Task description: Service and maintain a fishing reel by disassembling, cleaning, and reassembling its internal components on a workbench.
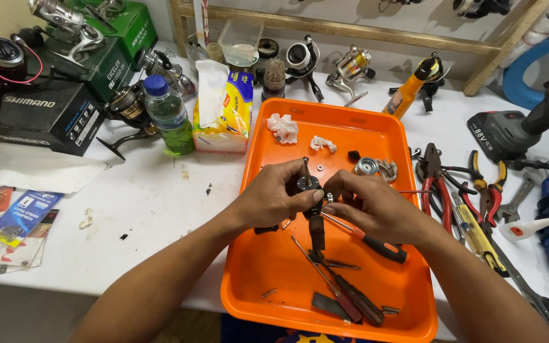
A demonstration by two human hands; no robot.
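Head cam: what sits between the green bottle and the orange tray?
A yellow tissue pack with white tissue sticking out stands on the table between the bottle and the tray.

tray [408, 143]: glossy orange plastic | reel part [308, 185]: dark, probably metal | table [154, 209]: matt white | tissues [283, 127]: crumpled paper

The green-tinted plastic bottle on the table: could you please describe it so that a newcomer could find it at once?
Start at the orange tray on the white table and look left, past the yellow tissue pack. The bottle stands upright beside that pack. It alone is clear, holds greenish liquid and has a blue cap.
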